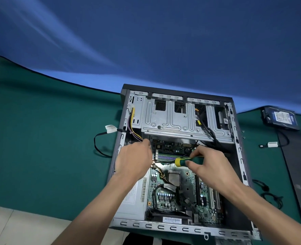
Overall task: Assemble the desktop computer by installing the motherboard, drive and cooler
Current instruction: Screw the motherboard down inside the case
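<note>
1. My right hand (203,162) grips a screwdriver (188,160) by its green and yellow handle, fingers and thumb curled round it, the shaft pointing left and down toward the upper part of the motherboard (185,191).
2. My left hand (134,160) reaches into the left side of the computer case (181,227), fingers curled by the bundle of coloured wires (133,121); whether it pinches them I cannot tell, as the fingertips are hidden.
3. My hands are near each other but apart, both over the top edge of the motherboard.
4. The motherboard lies flat inside the open case, with the bare square processor (174,177) near its middle and no cooler on it.
5. Above the board sits the grey metal drive cage (172,119), with black cables running down its right side.
6. A power supply (133,195) with a white label fills the lower left of the case.
7. The case lies on its side on a green mat (49,138) covering the counter.
8. The drive (280,119), black with a blue and white label, rests on the counter well apart from the case, at the upper right.
9. Loose black cables (271,195) lie right of the case, and another cable (100,147) with a white tag loops to its left.
</note>
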`<state>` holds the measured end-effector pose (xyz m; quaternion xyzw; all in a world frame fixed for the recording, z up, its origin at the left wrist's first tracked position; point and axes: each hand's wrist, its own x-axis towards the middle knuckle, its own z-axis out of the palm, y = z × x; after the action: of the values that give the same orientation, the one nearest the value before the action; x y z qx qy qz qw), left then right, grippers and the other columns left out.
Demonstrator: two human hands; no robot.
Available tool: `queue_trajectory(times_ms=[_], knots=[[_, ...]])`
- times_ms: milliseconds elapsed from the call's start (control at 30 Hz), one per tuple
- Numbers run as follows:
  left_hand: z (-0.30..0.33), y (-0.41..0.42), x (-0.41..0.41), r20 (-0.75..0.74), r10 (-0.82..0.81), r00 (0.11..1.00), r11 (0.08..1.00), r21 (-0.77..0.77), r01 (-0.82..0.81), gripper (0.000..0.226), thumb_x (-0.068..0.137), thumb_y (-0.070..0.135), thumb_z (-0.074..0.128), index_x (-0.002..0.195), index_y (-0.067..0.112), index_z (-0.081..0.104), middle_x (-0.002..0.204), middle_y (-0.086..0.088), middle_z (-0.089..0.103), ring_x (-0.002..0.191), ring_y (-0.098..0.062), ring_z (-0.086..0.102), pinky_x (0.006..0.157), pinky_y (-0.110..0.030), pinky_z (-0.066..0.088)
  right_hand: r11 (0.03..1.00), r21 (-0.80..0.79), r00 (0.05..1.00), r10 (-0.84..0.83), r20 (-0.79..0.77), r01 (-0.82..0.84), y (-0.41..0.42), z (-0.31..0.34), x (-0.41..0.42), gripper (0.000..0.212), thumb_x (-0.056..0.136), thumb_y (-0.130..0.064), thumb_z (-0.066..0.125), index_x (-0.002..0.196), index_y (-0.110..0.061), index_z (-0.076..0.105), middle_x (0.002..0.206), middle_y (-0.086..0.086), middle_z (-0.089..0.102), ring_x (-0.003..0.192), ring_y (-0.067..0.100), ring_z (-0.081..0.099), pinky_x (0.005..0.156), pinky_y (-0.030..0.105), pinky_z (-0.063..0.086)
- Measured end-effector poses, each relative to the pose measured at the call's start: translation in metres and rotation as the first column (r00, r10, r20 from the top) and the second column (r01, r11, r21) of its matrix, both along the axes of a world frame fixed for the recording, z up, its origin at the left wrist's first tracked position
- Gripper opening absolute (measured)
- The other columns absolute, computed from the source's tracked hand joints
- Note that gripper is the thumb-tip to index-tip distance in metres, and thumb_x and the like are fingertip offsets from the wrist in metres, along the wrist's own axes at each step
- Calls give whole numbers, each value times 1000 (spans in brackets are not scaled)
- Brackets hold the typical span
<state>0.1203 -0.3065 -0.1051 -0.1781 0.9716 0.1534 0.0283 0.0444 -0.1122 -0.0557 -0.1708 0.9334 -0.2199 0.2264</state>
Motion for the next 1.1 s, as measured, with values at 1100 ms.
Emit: queue_trajectory(times_ms=[1100], knots=[[62, -3, -13, 659, 280, 698, -737, 613, -284, 27, 95, 13, 48, 110, -9, 52, 89, -32, 67, 73, -42, 69, 66, -47, 52, 751, -574, 945, -249, 212, 326, 48, 61, 2, 8, 80, -12, 73, 77, -16, 66, 39, 1, 48, 31, 14, 35, 35, 15, 27]])
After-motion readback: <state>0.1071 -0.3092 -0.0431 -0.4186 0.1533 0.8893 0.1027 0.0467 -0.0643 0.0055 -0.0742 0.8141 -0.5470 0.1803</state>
